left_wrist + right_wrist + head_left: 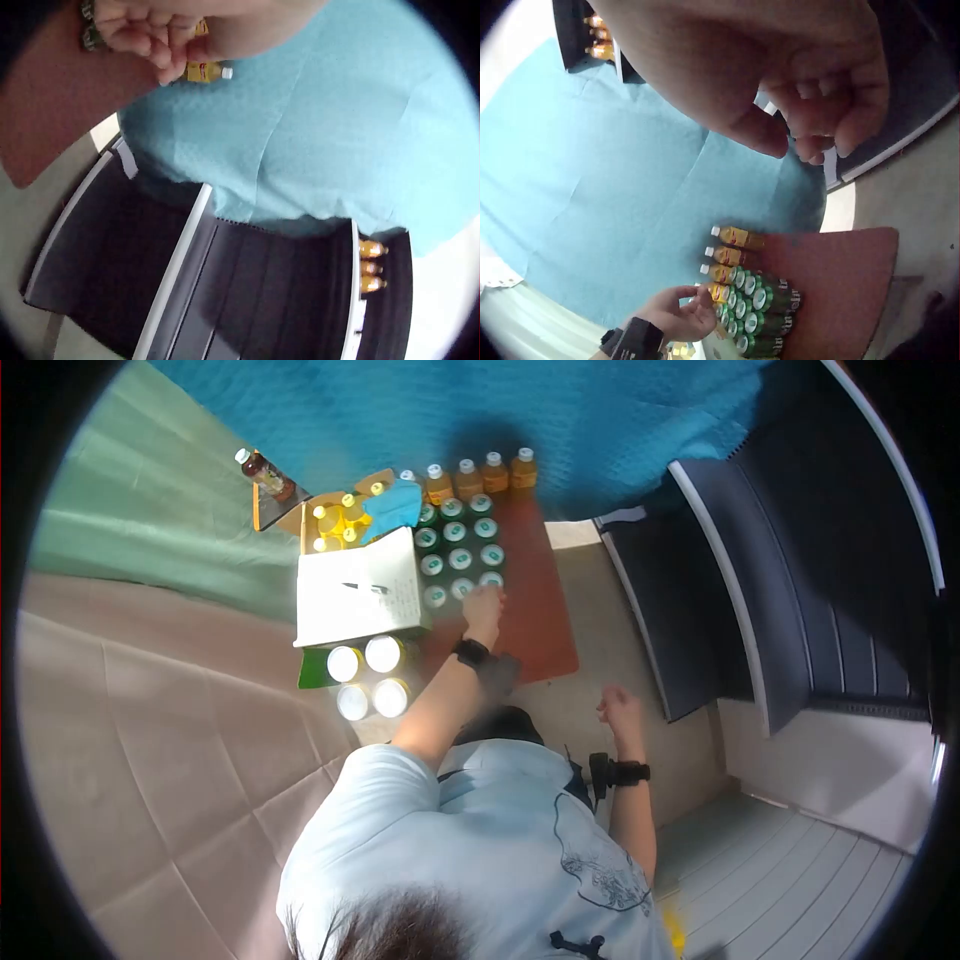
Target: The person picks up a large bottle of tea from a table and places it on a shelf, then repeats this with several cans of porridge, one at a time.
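In the head view my left hand (483,610) is over the near right corner of the green cans (460,559), fingers loosely curled. Whether it touches a can there is unclear. The left wrist view shows the same hand (154,30) with bent fingers and no held object visible; a yellow-labelled bottle (202,72) appears beyond it. My right hand (622,712) hangs in the air right of the red board (535,595). Its fingers (855,127) are loosely curled around nothing in the right wrist view.
Amber bottles (495,473) line the cans' far side. To their left are an open box of yellow bottles (330,520), an open notebook (350,595) with a pen, and several white-lidded containers (384,654). A dark bottle (268,477) lies far left; dark shelving (800,560) stands right.
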The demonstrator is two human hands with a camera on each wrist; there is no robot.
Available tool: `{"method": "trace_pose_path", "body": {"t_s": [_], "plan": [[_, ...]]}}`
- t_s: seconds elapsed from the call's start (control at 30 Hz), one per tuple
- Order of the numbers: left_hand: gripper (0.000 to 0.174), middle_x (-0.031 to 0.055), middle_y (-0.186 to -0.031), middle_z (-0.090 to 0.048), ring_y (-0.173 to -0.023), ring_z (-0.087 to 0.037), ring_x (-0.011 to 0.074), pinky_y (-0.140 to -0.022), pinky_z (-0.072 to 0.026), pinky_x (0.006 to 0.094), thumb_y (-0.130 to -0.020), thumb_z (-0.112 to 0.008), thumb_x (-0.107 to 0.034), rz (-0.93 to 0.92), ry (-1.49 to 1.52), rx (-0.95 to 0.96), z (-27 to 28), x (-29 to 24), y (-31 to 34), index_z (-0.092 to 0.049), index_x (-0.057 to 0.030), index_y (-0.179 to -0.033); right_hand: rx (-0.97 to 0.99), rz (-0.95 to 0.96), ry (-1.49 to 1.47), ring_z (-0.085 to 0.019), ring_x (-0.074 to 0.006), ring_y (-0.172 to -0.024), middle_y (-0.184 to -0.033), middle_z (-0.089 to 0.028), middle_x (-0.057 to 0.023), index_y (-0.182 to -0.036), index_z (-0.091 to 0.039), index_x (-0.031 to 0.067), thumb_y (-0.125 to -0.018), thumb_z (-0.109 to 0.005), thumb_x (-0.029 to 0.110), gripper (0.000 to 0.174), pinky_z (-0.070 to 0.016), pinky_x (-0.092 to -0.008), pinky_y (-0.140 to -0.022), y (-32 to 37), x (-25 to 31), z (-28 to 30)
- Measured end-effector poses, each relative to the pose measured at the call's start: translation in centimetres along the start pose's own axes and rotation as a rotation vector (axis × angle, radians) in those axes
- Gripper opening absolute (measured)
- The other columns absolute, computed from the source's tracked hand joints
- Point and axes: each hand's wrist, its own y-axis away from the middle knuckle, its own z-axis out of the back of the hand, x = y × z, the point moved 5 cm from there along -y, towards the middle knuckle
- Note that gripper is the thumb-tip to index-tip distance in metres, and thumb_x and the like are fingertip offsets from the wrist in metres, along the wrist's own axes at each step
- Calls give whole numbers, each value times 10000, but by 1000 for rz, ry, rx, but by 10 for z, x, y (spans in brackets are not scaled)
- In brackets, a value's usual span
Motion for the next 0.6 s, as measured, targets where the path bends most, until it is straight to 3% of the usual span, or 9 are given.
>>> {"method": "trace_pose_path", "body": {"t_s": [0.1,0.17,0.2,0.3,0.33,0.47,0.57,0.6], "plan": [[158,31,-559,-486,-441,-444,117,-376,-342,247,-763,-497,-163,-5,188,-174,27,-48,-40,-545,-13,-758,108,141,-32,-485,-86,-540,-735,-558,-50,-980,-553,5,-830,-521,223,266,-403,-207,-478,-35,53,-60],[184,55,-668,-521,-532,-489,131,-423,-385,237,-772,-497,-179,-24,245,-218,56,-72,-68,-529,-20,-860,189,175,-69,-490,-89,-546,-817,-567,-60,-1003,-539,11,-839,-516,204,254,-408,-205,-482,-56,68,-103],[250,84,-867,-529,-702,-527,172,-545,-444,268,-782,-497,-200,-27,259,-196,74,-70,-90,-489,-36,-971,272,177,-47,-493,-88,-549,-838,-561,-56,-1014,-536,18,-840,-518,202,254,-411,-204,-484,-68,74,-125],[331,86,-1037,-486,-849,-521,222,-653,-456,323,-794,-500,-216,-43,465,-261,117,-80,-124,-430,-64,-1080,491,180,29,-499,-84,-554,-876,-547,-42,-1042,-530,37,-840,-525,203,261,-416,-201,-491,-97,93,-189],[359,73,-1122,-449,-916,-507,252,-734,-434,358,-806,-499,-233,-44,510,-231,128,-83,-134,-406,-96,-1125,552,193,72,-498,-81,-554,-872,-544,-36,-1048,-529,43,-840,-526,209,266,-417,-200,-493,-105,103,-210],[406,86,-1193,-401,-975,-487,263,-814,-392,372,-811,-500,-271,-53,569,-169,153,-85,-168,-399,-119,-1174,751,170,165,-489,-68,-544,-873,-530,-20,-1108,-507,57,-846,-514,229,314,-418,-197,-499,-137,145,-290],[451,113,-1189,-397,-959,-496,245,-779,-415,355,-795,-531,-239,-9,675,-29,164,-73,-200,-395,-75,-1193,849,170,92,-486,-65,-547,-926,-531,-20,-1166,-478,70,-855,-487,241,355,-422,-195,-503,-164,168,-344],[455,122,-1182,-397,-949,-499,235,-763,-423,341,-790,-538,-212,-85,588,-8,167,-73,-207,-395,-53,-1191,867,170,46,-488,-67,-553,-963,-529,-20,-1191,-458,77,-861,-473,253,374,-428,-201,-510,-174,173,-360]]}}
